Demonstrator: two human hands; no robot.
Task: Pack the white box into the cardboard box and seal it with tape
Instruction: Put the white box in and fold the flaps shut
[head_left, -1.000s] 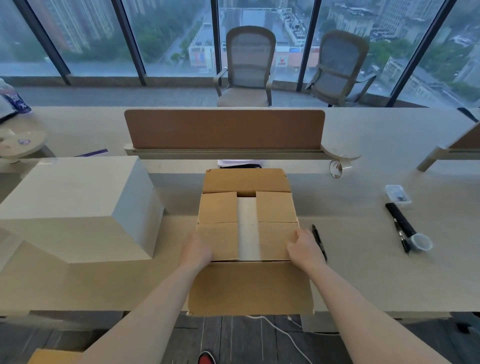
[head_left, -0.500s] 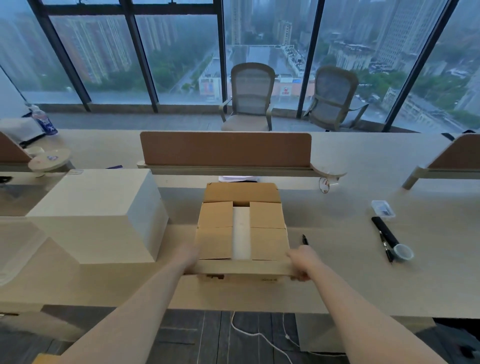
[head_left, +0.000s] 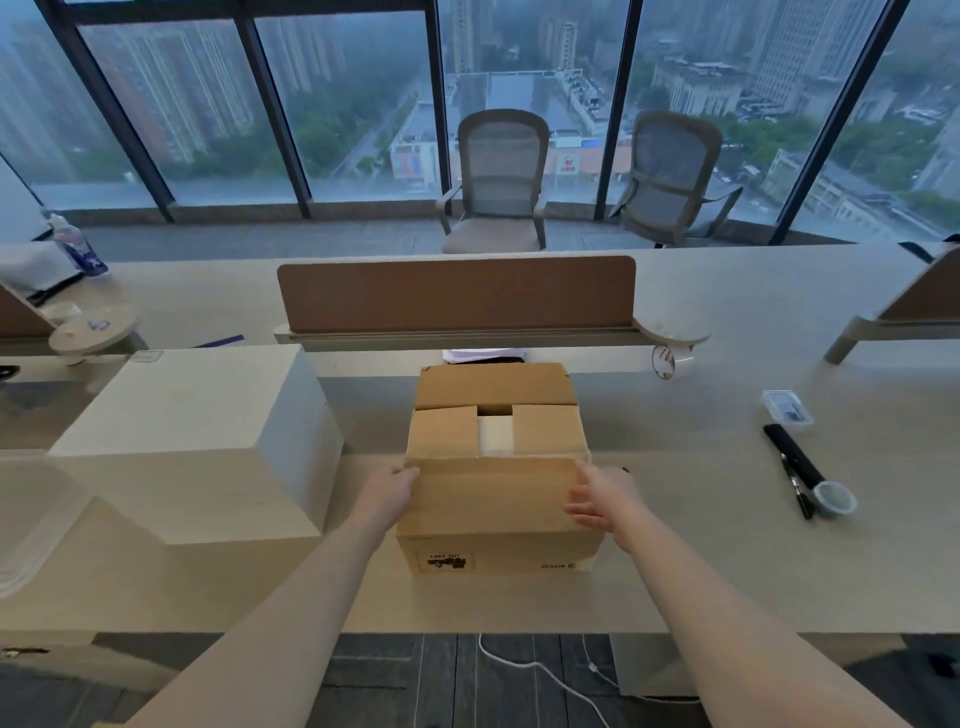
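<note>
Cardboard fills the middle of the frame: the cardboard box (head_left: 496, 519) stands on the pale desk (head_left: 727, 571), its near flap (head_left: 493, 493) folded over the top. The right hand (head_left: 605, 501) lies on the flap's right end with its fingers straight and spread, holding nothing. The left hand (head_left: 389, 491) meets the flap's left edge; whether its fingers pinch the edge or only press it cannot be told. Beyond the near flap the two side flaps lie flat, and in the gap between them shows the white box (head_left: 495, 436), inside the carton. The far flap (head_left: 493, 384) stands up, tilted back. Left of centre, apart from the carton, sits a larger white carton (head_left: 197, 441). At the right of the frame lie a black marker (head_left: 789, 454) and a small clear case (head_left: 787, 408). Higher up, a brown divider panel (head_left: 457, 293) crosses the desk, with two mesh chairs (head_left: 496, 182) before the windows.
</note>
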